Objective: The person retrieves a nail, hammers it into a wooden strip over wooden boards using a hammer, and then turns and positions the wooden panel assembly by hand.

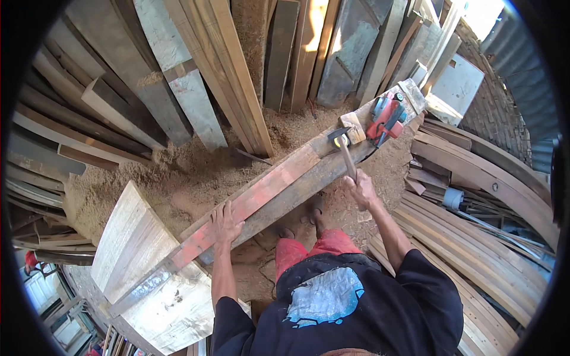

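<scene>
A long wooden beam with a faded red face [279,184] runs diagonally from lower left to upper right. My left hand [226,222] rests flat on its red face, fingers spread. My right hand [360,188] grips the wooden handle of a hammer [343,145], whose dark head hangs over the beam's upper part. A small wooden block [354,127] lies on the beam just beyond the hammer head. A red power tool [386,118] sits near the beam's far end.
Many planks [196,77] lean against the far wall. Sawdust [178,178] covers the ground. Curved wooden strips [475,249] are stacked at the right. A pale thick timber block [130,249] lies at lower left. My feet stand beside the beam.
</scene>
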Demonstrator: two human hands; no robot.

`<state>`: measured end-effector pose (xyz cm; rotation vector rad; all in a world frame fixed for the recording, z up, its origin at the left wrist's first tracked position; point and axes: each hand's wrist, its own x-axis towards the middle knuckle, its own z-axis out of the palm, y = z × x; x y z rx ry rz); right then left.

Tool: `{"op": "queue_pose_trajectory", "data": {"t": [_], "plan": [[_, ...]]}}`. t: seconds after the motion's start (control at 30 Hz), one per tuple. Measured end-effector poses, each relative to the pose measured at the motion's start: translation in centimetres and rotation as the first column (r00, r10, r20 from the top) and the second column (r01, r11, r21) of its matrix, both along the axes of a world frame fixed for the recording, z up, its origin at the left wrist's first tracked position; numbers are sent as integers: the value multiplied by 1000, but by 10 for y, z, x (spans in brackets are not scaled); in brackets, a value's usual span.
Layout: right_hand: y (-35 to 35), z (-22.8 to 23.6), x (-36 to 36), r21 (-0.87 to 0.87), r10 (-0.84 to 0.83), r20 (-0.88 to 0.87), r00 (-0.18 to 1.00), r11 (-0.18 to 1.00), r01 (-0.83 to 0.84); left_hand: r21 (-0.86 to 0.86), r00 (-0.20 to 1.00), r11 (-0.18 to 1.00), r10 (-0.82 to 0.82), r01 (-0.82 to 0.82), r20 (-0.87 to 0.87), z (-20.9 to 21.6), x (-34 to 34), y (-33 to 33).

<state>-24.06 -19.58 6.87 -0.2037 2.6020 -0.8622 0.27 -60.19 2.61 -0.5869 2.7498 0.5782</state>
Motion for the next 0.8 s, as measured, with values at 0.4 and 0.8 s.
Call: {"op": "queue_pose_trajectory", "data": {"t": [0.4,0.8], "plan": [[3,-46,-52,115,107,72,992,987,-115,-88,989,996,-9,22,145,-5,-112,75],[-7,-72,-5,255,-88,-19,996,963,90,-65,993,998,-11,18,116,-9,-112,68]]}}
